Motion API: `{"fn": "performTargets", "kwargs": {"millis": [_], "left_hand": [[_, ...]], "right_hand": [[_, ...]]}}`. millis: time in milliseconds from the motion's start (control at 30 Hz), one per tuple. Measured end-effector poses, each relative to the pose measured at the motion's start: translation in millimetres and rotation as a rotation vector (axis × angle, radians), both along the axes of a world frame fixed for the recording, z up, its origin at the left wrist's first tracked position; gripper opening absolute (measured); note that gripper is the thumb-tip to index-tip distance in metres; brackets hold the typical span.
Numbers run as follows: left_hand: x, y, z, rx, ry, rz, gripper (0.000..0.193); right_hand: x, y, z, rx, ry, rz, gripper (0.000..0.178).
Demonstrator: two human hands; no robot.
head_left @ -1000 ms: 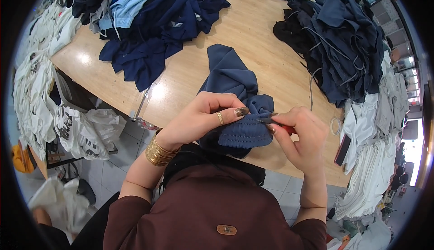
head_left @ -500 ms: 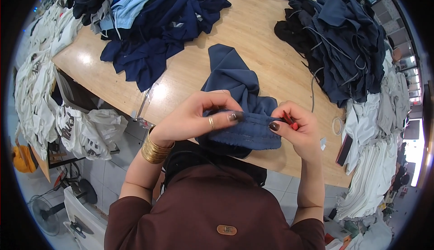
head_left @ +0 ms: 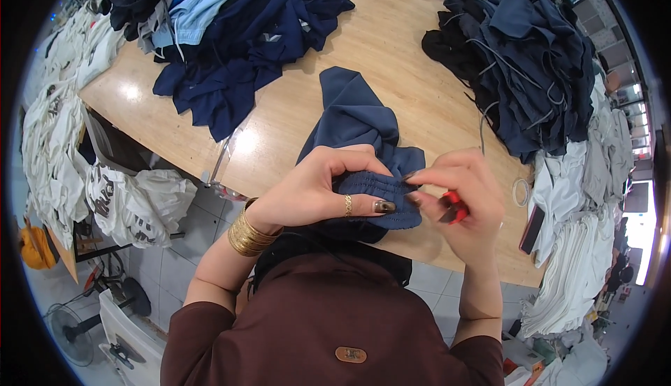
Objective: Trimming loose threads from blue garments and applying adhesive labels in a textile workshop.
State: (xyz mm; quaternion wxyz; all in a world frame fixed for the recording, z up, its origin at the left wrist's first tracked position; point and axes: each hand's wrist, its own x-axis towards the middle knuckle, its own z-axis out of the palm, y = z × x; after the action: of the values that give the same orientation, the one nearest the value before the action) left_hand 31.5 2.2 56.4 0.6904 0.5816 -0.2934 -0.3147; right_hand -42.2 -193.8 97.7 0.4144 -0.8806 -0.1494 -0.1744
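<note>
A slate-blue garment (head_left: 358, 110) lies bunched on the table in front of me, its gathered, stitched waistband (head_left: 377, 189) raised towards me. My left hand (head_left: 332, 189) is closed on this band, thumb on top and fingers behind it. At the band's right end is my right hand (head_left: 465, 201), thumb and forefinger brought together by the fabric edge; motion blurs these tips. Tucked in the right palm is a small red-handled tool (head_left: 457, 208), mostly covered by the fingers. Whether the right fingertips also pinch the cloth or a thread is unclear.
Navy and light-blue garments (head_left: 244, 57) are heaped at the far left of the wooden table (head_left: 279, 117). Dark garments with cords (head_left: 524, 71) pile up at the right. A tape roll (head_left: 521, 192) sits near stacked white clothes (head_left: 570, 274). White garments (head_left: 59, 148) fill the left side.
My left hand has shifted right along the waistband, bunching it. My right hand has moved from holding the band's right end to a raised, blurred pinch beside it.
</note>
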Motion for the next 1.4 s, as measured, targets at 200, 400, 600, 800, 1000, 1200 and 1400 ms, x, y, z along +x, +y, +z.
{"fn": "performTargets", "kwargs": {"millis": [200, 400, 600, 800, 1000, 1200, 1400], "left_hand": [[-2, 0, 0, 0.021, 0.057, 0.008, 0.021], [-5, 0, 4, -0.014, 0.176, 0.0, 0.02], [-5, 1, 4, -0.03, 0.248, 0.01, 0.019], [-4, 1, 3, -0.057, 0.302, -0.013, 0.021], [-2, 3, 2, -0.069, 0.253, -0.016, 0.021], [-3, 1, 2, -0.055, 0.214, 0.002, 0.018], [1, 4, -4, -0.063, 0.084, -0.051, 0.016]], "right_hand": [[3, 7, -6, -0.224, -0.084, 0.035, 0.029], [8, -2, -14, 0.014, -0.023, -0.099, 0.027], [5, -14, -3, 0.058, 0.067, -0.12, 0.026], [-1, -8, -5, -0.082, 0.087, -0.063, 0.023], [-2, -6, 0, -0.277, -0.006, -0.028, 0.024], [-3, -3, 1, -0.342, -0.038, -0.044, 0.024], [-3, -2, 3, -0.384, -0.048, -0.057, 0.023]]}}
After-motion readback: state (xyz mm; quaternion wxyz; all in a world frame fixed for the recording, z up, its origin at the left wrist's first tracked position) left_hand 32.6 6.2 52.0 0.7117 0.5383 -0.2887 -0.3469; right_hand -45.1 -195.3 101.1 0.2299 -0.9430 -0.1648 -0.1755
